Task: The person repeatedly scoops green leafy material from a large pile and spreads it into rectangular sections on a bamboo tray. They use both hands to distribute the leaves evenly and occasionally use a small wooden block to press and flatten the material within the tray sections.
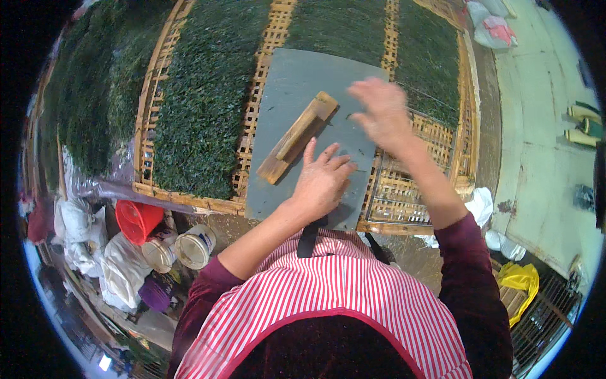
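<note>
A flat grey board [303, 71] lies across a woven bamboo rack [253, 109] spread with dark green chopped leaves [199, 104]. On the board, a wooden block with a raised wooden grip [298, 137] lies at a slant. My left hand [324, 182] is over the board just below the block, palm down with its fingers apart and holding nothing visible. Blurred by motion, my right hand [383, 111] is above the board's right edge with its fingers spread. Small green bits dot the board near both hands. Whether either palm touches the board cannot be told.
A clear-looking sheet or frame [402, 189] lies on the rack's lower right section. More green leaves [90, 94] are heaped at the left. Below them are a red bucket [137, 221], white tubs [194, 246] and white sacks [120, 270]. A yellow bag [525, 284] is at the lower right.
</note>
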`<control>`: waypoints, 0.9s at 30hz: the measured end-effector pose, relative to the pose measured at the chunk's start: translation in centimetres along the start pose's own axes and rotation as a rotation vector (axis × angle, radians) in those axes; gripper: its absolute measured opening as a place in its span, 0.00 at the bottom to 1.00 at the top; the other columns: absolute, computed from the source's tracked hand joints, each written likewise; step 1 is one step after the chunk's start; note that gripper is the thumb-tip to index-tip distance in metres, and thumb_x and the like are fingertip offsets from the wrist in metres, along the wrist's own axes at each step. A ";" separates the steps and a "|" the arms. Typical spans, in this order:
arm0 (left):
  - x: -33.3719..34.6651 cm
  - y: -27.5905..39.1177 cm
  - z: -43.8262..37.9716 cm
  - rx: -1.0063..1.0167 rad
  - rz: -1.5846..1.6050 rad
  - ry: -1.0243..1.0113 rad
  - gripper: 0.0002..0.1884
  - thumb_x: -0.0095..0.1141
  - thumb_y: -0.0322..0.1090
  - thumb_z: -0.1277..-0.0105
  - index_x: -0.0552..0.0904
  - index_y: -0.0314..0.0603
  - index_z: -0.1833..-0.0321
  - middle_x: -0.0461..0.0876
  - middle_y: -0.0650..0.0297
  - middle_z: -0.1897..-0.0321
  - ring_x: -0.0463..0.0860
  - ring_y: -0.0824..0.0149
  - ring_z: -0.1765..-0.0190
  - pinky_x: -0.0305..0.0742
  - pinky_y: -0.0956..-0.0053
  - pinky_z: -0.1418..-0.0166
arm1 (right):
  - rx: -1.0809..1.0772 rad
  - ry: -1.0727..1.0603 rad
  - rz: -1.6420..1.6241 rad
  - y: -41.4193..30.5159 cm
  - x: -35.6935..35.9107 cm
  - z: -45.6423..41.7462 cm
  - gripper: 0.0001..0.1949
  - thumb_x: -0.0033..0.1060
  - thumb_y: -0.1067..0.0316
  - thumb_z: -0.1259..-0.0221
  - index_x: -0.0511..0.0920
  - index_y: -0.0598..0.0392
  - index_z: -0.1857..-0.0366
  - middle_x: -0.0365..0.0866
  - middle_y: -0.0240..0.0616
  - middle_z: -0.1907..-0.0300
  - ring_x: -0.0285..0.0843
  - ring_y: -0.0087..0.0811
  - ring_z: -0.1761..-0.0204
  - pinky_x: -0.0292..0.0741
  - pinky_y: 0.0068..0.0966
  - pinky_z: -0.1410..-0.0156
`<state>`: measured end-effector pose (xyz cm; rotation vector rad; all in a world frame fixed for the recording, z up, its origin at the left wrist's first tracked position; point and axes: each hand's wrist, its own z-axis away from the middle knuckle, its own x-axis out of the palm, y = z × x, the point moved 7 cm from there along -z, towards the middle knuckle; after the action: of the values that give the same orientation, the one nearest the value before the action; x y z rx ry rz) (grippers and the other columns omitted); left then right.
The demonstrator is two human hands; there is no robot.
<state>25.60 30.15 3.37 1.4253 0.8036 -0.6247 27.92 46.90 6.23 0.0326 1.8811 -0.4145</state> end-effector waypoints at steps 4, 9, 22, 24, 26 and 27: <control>-1.1 -1.1 1.2 -0.033 0.034 -0.048 0.19 0.65 0.29 0.39 0.84 0.44 0.44 0.84 0.58 0.45 0.77 0.55 0.32 0.57 0.42 0.22 | -0.227 -0.170 -0.138 -7.9 5.9 -1.7 0.11 0.56 0.66 0.39 0.84 0.46 0.55 0.83 0.36 0.49 0.77 0.39 0.39 0.67 0.48 0.32; -2.9 -0.4 1.6 0.019 0.070 0.084 0.16 0.63 0.26 0.38 0.84 0.43 0.47 0.86 0.58 0.54 0.82 0.53 0.39 0.65 0.46 0.26 | -0.101 -0.065 -0.097 -3.6 6.5 -0.1 0.06 0.58 0.65 0.41 0.85 0.44 0.65 0.83 0.29 0.63 0.80 0.35 0.50 0.71 0.41 0.41; 2.7 1.1 -10.4 0.039 -0.149 -0.023 0.15 0.61 0.31 0.34 0.83 0.46 0.44 0.84 0.58 0.46 0.76 0.51 0.32 0.54 0.39 0.23 | 0.801 0.076 -0.270 23.7 -4.7 14.6 0.11 0.67 0.68 0.40 0.85 0.55 0.54 0.83 0.42 0.56 0.80 0.44 0.49 0.76 0.36 0.40; 3.7 1.3 -13.1 0.035 -0.196 -0.029 0.18 0.62 0.33 0.35 0.81 0.46 0.41 0.82 0.58 0.42 0.73 0.51 0.30 0.53 0.38 0.22 | 0.649 0.041 -0.241 23.4 -4.1 13.9 0.11 0.67 0.68 0.39 0.85 0.55 0.53 0.83 0.41 0.56 0.79 0.45 0.48 0.75 0.36 0.39; 4.4 1.5 -15.7 0.034 -0.242 -0.001 0.22 0.63 0.34 0.35 0.79 0.46 0.37 0.80 0.58 0.37 0.71 0.50 0.27 0.52 0.38 0.22 | 0.520 0.017 -0.175 22.9 -3.8 13.1 0.12 0.67 0.67 0.39 0.84 0.54 0.53 0.82 0.41 0.56 0.78 0.46 0.49 0.75 0.38 0.40; 4.8 1.4 -16.8 0.025 -0.267 0.008 0.24 0.63 0.34 0.36 0.78 0.46 0.35 0.78 0.58 0.34 0.69 0.49 0.26 0.51 0.38 0.21 | 0.554 0.007 -0.148 23.2 -3.6 13.1 0.12 0.67 0.66 0.39 0.84 0.54 0.53 0.82 0.41 0.57 0.78 0.46 0.49 0.75 0.38 0.40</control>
<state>27.77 47.33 0.96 1.3545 1.0048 -0.8352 46.34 65.40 -0.41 0.2656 1.7289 -1.0279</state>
